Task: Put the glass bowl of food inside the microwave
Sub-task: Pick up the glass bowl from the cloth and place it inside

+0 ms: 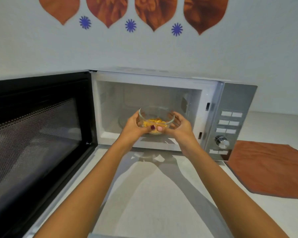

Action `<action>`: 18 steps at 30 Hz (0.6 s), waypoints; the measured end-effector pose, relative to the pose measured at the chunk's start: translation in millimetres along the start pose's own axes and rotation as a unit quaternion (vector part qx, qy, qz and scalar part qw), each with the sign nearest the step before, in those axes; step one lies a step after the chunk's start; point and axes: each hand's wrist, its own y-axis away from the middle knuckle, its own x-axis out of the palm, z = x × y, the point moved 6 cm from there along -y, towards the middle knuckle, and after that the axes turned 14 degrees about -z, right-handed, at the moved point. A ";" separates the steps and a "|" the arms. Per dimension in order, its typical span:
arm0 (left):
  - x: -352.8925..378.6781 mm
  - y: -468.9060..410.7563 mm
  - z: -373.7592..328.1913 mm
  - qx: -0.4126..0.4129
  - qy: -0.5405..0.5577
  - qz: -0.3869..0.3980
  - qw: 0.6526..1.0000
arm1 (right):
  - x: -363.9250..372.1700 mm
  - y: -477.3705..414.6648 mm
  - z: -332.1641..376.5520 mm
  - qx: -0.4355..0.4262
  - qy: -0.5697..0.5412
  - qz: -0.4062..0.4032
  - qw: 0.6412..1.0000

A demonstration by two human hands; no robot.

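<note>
A clear glass bowl [155, 115] with yellow food at its bottom is held up at the mouth of the open microwave [150, 93]. My left hand [136, 125] grips its left side and my right hand [176, 125] grips its right side, thumbs meeting at the near rim. The bowl hovers just over the front sill of the white cavity, above the glass turntable. The underside of the bowl is hidden by my fingers.
The microwave door [36, 134] swings wide open to the left, dark with a dotted window. The control panel [229, 124] with buttons and a knob is on the right. An orange cloth mat [268, 167] lies on the pale counter [162, 194] to the right.
</note>
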 end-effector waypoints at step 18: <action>3.5 -100.3 36.0 -0.063 0.020 -0.043 0.997 | 54.2 -98.0 -28.2 0.008 0.066 0.011 0.998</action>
